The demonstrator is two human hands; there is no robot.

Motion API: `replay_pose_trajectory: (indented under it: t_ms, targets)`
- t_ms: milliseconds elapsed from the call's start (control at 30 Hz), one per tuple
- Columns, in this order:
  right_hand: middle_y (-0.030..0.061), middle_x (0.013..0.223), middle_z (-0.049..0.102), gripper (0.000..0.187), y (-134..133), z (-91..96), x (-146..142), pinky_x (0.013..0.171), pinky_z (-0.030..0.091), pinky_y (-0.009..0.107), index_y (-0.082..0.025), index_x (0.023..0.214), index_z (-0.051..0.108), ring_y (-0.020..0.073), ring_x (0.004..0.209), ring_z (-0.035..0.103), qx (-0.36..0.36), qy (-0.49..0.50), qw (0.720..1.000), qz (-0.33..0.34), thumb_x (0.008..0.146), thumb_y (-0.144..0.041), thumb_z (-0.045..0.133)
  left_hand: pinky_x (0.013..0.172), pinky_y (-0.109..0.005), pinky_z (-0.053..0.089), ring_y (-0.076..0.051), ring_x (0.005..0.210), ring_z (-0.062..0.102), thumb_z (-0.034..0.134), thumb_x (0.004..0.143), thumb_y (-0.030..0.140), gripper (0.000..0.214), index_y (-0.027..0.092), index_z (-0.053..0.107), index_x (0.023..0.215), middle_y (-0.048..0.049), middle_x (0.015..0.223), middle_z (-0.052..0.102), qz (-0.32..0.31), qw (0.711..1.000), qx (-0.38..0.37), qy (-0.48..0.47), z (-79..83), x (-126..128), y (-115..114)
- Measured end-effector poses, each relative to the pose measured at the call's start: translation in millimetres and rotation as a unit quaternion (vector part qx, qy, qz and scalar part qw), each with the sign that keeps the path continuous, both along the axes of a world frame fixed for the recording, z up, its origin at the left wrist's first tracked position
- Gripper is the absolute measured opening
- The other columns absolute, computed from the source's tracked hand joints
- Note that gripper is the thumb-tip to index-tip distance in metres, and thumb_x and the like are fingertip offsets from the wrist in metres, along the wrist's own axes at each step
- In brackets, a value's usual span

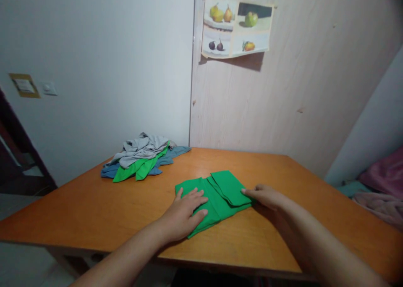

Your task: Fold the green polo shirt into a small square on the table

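Note:
A green folded garment lies on the wooden table in front of me, its right part doubled over into a flap in layers. My left hand rests palm down on the left part, fingers spread. At the right end, my right hand grips the folded edge between thumb and fingers; some of those fingers are hidden under the hand and cloth. What kind of garment it is does not show.
A loose heap of grey, green and blue clothes sits at the table's back left. The orange-brown table meets the wall behind. Pink and teal fabric lies beyond its right edge. A sheet of fruit pictures hangs on the wall.

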State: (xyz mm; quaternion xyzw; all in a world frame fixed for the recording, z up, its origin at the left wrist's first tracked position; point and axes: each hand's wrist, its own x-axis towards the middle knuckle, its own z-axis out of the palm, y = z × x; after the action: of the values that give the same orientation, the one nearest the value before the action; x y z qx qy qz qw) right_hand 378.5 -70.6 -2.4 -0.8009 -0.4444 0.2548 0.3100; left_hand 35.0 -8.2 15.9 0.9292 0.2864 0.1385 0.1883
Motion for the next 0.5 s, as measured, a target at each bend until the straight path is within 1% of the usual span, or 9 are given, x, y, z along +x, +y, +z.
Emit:
replay_pose_trajectory:
  t_ms: [100, 167, 267, 333, 400, 433, 500]
  targets:
    - [-0.0003, 0.056, 0.052, 0.040, 4.4, -3.7, -4.5, 0.045, 0.023, 0.024, -0.018, 0.062, 0.054, 0.0103, 0.052, 0.041, 0.044, 0.038, 0.998, -0.013, 0.064, -0.048, 0.080, 0.116, -0.067, 0.004, -0.030, 0.148, 0.026, 0.042, 0.100, 0.048, 0.044, 0.036, 0.053, 0.140, -0.0061, 0.156, 0.039, -0.007, 1.000, -0.003, 0.019, -1.1, 2.0, -0.8]
    - [-0.0023, 0.054, 0.049, 0.038, 6.2, -5.5, -8.2, 0.045, 0.024, 0.023, -0.019, 0.064, 0.052, 0.0096, 0.051, 0.039, 0.074, 0.070, 0.994, -0.033, 0.062, -0.044, 0.082, 0.115, -0.068, 0.003, -0.031, 0.148, 0.025, 0.039, 0.101, 0.049, 0.044, 0.037, 0.052, 0.140, -0.0060, 0.157, 0.037, -0.011, 1.000, -0.002, 0.028, -0.1, 2.7, -2.0]
    - [-0.0038, 0.052, 0.046, 0.037, 4.6, -5.8, -16.8, 0.044, 0.030, 0.023, -0.021, 0.070, 0.053, 0.0106, 0.049, 0.040, 0.087, 0.104, 0.990, -0.043, 0.068, -0.050, 0.076, 0.115, -0.068, 0.003, -0.031, 0.148, 0.024, 0.037, 0.101, 0.049, 0.045, 0.036, 0.052, 0.141, -0.0066, 0.157, 0.037, -0.012, 0.999, -0.006, 0.034, 3.1, 2.5, -4.3]
    - [-0.0019, 0.057, 0.051, 0.039, 1.0, -4.5, -25.2, 0.047, 0.037, 0.025, -0.021, 0.081, 0.057, 0.0130, 0.050, 0.046, 0.113, 0.171, 0.977, -0.061, 0.070, -0.055, 0.073, 0.115, -0.068, 0.002, -0.031, 0.149, 0.023, 0.036, 0.101, 0.049, 0.045, 0.035, 0.052, 0.141, -0.0068, 0.157, 0.036, -0.009, 0.999, -0.008, 0.038, 4.8, 2.3, -5.7]
    - [0.0025, 0.070, 0.061, 0.048, -3.3, -2.8, -34.4, 0.053, 0.045, 0.028, -0.022, 0.098, 0.059, 0.0170, 0.059, 0.056, 0.148, 0.248, 0.953, -0.089, 0.068, -0.054, 0.076, 0.115, -0.068, 0.002, -0.031, 0.149, 0.023, 0.036, 0.101, 0.050, 0.045, 0.036, 0.052, 0.141, -0.0063, 0.158, 0.036, -0.007, 0.999, -0.007, 0.040, 4.9, 2.3, -6.2]
    - [0.0053, 0.080, 0.065, 0.056, -5.2, -2.1, -38.6, 0.058, 0.049, 0.031, -0.023, 0.109, 0.059, 0.0195, 0.066, 0.061, 0.165, 0.269, 0.944, -0.102, 0.065, -0.052, 0.079, 0.115, -0.068, 0.001, -0.031, 0.149, 0.022, 0.036, 0.101, 0.050, 0.045, 0.036, 0.052, 0.141, -0.0061, 0.158, 0.036, -0.007, 0.999, -0.008, 0.040, 4.2, 2.5, -6.0]
    - [0.0097, 0.099, 0.067, 0.075, -7.9, -0.9, -45.0, 0.069, 0.052, 0.035, -0.024, 0.127, 0.053, 0.0244, 0.083, 0.066, 0.190, 0.248, 0.943, -0.113, 0.061, -0.045, 0.083, 0.115, -0.067, 0.000, -0.032, 0.149, 0.021, 0.035, 0.101, 0.051, 0.046, 0.037, 0.051, 0.142, -0.0056, 0.158, 0.035, -0.008, 0.999, -0.009, 0.038, 1.9, 2.9, -4.9]
